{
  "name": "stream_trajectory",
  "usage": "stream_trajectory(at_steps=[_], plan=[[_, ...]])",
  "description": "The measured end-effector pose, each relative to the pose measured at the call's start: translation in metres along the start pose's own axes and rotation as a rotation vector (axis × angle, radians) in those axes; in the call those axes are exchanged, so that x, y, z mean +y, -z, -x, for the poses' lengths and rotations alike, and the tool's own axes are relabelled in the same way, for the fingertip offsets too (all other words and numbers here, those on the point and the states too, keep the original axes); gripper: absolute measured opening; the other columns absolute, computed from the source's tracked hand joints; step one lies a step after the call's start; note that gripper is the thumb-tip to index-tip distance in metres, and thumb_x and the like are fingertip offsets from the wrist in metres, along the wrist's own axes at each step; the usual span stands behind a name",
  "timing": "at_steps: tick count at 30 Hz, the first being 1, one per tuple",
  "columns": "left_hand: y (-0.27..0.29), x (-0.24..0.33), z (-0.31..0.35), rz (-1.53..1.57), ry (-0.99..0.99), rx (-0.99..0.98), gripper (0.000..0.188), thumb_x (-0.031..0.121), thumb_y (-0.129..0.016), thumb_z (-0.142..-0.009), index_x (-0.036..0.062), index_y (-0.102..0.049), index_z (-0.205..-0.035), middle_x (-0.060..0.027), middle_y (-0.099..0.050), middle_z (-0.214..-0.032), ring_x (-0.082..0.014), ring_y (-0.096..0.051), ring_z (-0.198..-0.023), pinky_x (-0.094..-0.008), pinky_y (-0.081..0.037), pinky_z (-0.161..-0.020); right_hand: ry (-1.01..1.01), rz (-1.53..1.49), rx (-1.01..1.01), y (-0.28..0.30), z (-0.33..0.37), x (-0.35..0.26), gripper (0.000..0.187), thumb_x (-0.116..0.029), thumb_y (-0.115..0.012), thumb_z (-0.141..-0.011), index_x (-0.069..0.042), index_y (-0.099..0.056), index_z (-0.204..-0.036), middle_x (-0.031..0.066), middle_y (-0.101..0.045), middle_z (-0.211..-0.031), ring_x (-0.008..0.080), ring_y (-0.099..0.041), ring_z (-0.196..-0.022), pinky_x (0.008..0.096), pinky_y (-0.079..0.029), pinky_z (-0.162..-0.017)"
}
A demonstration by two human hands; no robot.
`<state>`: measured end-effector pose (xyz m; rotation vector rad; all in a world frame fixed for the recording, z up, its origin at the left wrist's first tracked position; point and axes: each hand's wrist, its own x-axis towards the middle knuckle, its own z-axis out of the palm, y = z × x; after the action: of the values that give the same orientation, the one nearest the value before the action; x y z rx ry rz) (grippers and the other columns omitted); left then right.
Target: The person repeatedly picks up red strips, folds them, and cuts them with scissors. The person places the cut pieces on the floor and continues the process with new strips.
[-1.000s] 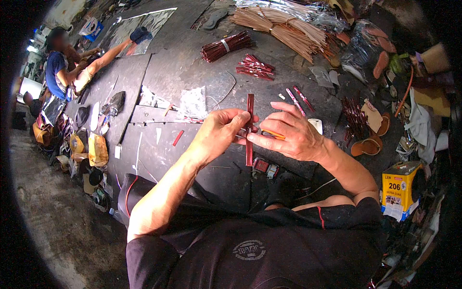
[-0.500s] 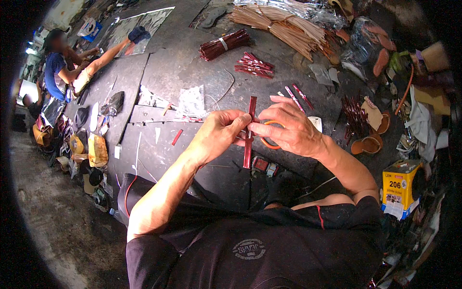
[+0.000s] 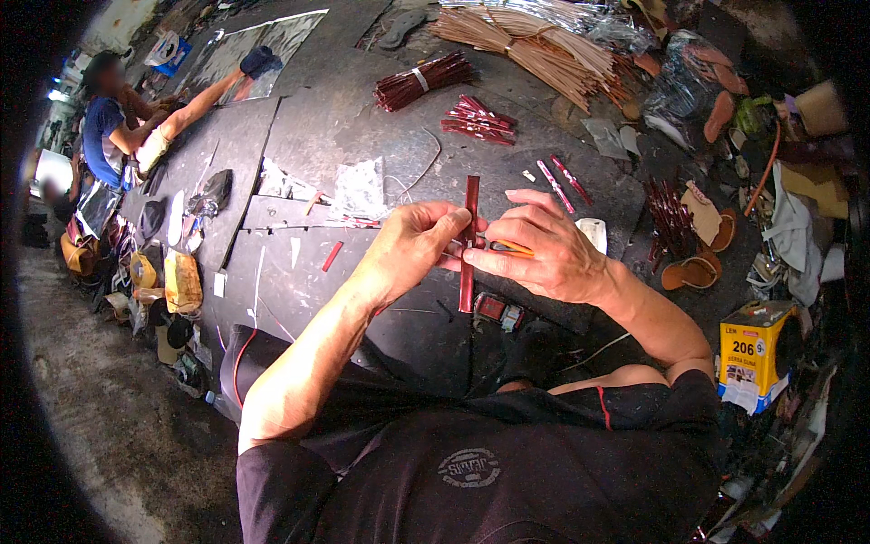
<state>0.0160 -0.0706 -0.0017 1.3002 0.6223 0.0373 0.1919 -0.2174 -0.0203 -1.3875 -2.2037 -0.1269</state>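
Note:
My left hand (image 3: 419,247) pinches a glossy dark red strip (image 3: 467,286) between thumb and fingers near its middle. The strip stands lengthwise away from me, and a crossing piece seems to be at its middle, partly hidden by my fingers. My right hand (image 3: 548,247) meets the strip from the right, thumb and forefinger closed at its middle, other fingers raised and curled. An orange loop (image 3: 512,247), like a scissors handle, sits in the right hand; any blades are hidden. Below the hands lies a small red and grey object (image 3: 498,311).
Ahead lie a tied dark red strip bundle (image 3: 424,82), a loose red pile (image 3: 478,120) and tan strips (image 3: 535,54). More red strips (image 3: 669,218) are at right beside brown sandal pieces (image 3: 693,270). A yellow can (image 3: 757,349) stands right. Another person (image 3: 113,136) sits far left.
The orange loop has turned from a wide ring to a nearly edge-on line as my right hand tilted. The strip has shifted slightly away and left, still held in my left hand.

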Motion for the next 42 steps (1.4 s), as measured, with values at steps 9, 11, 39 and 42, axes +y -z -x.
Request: stream_trajectory(at_steps=[9,11,39,42], plan=[[0.002,-0.01,-0.007,0.008,-0.034,0.07,0.031,0.025,-0.051,-0.101,0.0004,-0.067,-0.11,-0.0069,-0.068,-0.097,-0.013,-0.066,-0.084,-0.0279,-0.056,-0.077,-0.247,-0.134,0.108,-0.005,0.006,-0.003,0.029,-0.004,-0.068,-0.078,-0.012,-0.065,-0.106,0.0061,-0.058,-0.104,0.0271,-0.057,-0.1,0.0449,-0.046,-0.093],[-0.003,-0.008,-0.01,0.13,-0.032,0.209,0.031,0.025,-0.05,-0.102,0.0025,-0.064,-0.117,-0.0074,-0.067,-0.105,-0.0141,-0.064,-0.093,-0.0299,-0.054,-0.082,-0.472,-0.35,0.226,-0.02,0.013,-0.006,0.033,-0.005,-0.065,-0.087,-0.007,-0.056,-0.119,0.0108,-0.062,-0.099,0.0277,-0.064,-0.084,0.0377,-0.053,-0.076],[0.026,-0.021,-0.009,-0.186,0.064,0.051,0.047,0.032,-0.056,-0.098,-0.001,-0.055,-0.131,-0.016,-0.062,-0.125,-0.0247,-0.058,-0.118,-0.0366,-0.046,-0.1,-0.627,0.003,0.044,-0.149,0.098,0.21,0.037,-0.008,-0.064,-0.086,-0.002,-0.054,-0.121,0.0181,-0.062,-0.107,0.0374,-0.059,-0.103,0.0465,-0.048,-0.091],[0.025,-0.02,-0.004,-0.298,0.019,0.095,0.041,0.029,-0.057,-0.098,-0.0001,-0.06,-0.127,-0.0143,-0.067,-0.117,-0.0231,-0.061,-0.113,-0.0349,-0.046,-0.097,-0.634,0.144,-0.166,-0.174,0.068,0.225,0.024,-0.01,-0.051,-0.091,-0.001,-0.055,-0.114,0.0189,-0.062,-0.106,0.0346,-0.061,-0.103,0.0458,-0.049,-0.091]])
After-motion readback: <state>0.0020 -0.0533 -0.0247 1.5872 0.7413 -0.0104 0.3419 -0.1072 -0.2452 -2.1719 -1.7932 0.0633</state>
